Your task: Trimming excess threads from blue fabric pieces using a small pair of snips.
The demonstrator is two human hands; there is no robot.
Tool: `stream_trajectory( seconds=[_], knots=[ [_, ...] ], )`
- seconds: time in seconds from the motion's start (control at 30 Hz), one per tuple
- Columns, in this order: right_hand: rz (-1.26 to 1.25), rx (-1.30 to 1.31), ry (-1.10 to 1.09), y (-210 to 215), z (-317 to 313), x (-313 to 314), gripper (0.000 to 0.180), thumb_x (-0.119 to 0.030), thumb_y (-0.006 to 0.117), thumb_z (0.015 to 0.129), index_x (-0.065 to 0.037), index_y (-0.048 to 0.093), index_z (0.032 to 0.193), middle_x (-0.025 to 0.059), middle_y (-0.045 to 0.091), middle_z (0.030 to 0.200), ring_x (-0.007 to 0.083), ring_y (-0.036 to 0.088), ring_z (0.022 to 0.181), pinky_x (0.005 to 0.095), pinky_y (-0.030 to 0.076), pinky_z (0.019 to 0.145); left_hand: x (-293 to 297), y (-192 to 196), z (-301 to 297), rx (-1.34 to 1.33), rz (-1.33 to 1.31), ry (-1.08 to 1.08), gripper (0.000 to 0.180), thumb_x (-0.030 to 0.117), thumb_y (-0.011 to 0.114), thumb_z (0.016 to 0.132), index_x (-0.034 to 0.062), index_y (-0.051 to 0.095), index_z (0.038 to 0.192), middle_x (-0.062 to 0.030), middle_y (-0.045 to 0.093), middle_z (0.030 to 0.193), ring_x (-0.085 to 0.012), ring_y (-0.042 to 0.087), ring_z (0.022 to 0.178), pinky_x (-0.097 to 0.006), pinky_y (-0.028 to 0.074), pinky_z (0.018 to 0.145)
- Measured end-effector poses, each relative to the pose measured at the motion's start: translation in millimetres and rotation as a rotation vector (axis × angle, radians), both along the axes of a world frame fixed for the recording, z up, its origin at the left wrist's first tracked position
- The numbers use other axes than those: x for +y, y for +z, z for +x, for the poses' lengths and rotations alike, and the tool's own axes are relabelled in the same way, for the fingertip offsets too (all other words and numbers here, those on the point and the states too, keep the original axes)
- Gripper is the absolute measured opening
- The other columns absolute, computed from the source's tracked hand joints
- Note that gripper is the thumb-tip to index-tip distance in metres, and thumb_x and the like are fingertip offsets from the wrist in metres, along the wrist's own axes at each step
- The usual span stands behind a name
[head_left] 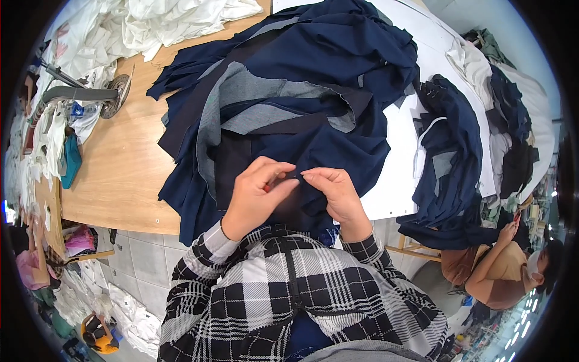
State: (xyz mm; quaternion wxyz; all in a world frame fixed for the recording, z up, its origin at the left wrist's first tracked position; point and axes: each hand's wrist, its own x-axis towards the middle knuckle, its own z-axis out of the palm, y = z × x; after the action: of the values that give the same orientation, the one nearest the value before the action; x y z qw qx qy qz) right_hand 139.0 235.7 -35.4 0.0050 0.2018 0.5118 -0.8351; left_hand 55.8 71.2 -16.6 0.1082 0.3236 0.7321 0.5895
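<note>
A heap of navy-blue cloth pieces (pixel 356 54) with dark bands and grey undersides lies on the table in front of me. Over its near edge, my left hand (pixel 250 196) is closed with curled fingers, its thumb and forefinger almost meeting. A bit of something red-orange (pixel 266 188) shows inside that hand, mostly hidden by the fingers. Just to its right, my right hand (pixel 339 194) pinches thumb and forefinger together; whatever is between them is too small to make out. The two sets of fingertips face each other, slightly apart.
White cloth (pixel 175 24) is piled at the far left of the wooden table (pixel 114 181). A dark stand with a round base (pixel 114 96) stands at the left. More navy cloth (pixel 449 163) hangs at right, near a masked co-worker (pixel 503 265) holding something red.
</note>
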Motion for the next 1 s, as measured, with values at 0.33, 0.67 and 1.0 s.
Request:
stream_trajectory(
  seconds=[0.33, 0.67, 1.0],
  knots=[
    [0.082, 0.009, 0.036, 4.9, 3.8, 3.0, 0.013, 0.000, 0.061, 0.082, 0.003, 0.067, 0.093, 0.0056, 0.066, 0.088, 0.0082, 0.059, 0.080, 0.0190, 0.045, 0.074, 2.4, -0.4, -10.2, -0.668, -0.014, 0.014, 0.011, 0.011, 0.060, 0.085, -0.0005, 0.059, 0.085, 0.0022, 0.051, 0.068, -0.0037, 0.046, 0.060, -0.020, 0.037, 0.052],
    [0.458, 0.133, 0.077, 5.9, -1.6, -1.7, 0.013, -0.004, 0.060, 0.084, 0.004, 0.065, 0.091, 0.0009, 0.061, 0.077, 0.0057, 0.053, 0.069, 0.0181, 0.041, 0.064, 10.6, 2.4, 4.3, 0.454, -0.193, 0.025, 0.013, 0.002, 0.066, 0.075, 0.0003, 0.060, 0.086, -0.0076, 0.055, 0.078, -0.0158, 0.051, 0.054, -0.024, 0.041, 0.050],
    [0.413, 0.057, 0.035, 9.3, 0.5, -1.4, 0.013, -0.004, 0.060, 0.083, 0.005, 0.064, 0.091, 0.0016, 0.058, 0.073, 0.0059, 0.052, 0.068, 0.0190, 0.040, 0.061, 6.3, 1.7, -3.6, 0.180, -0.125, -0.047, 0.010, 0.004, 0.064, 0.077, 0.0006, 0.060, 0.085, -0.0088, 0.055, 0.077, -0.0176, 0.056, 0.057, -0.026, 0.045, 0.052]
  ],
)
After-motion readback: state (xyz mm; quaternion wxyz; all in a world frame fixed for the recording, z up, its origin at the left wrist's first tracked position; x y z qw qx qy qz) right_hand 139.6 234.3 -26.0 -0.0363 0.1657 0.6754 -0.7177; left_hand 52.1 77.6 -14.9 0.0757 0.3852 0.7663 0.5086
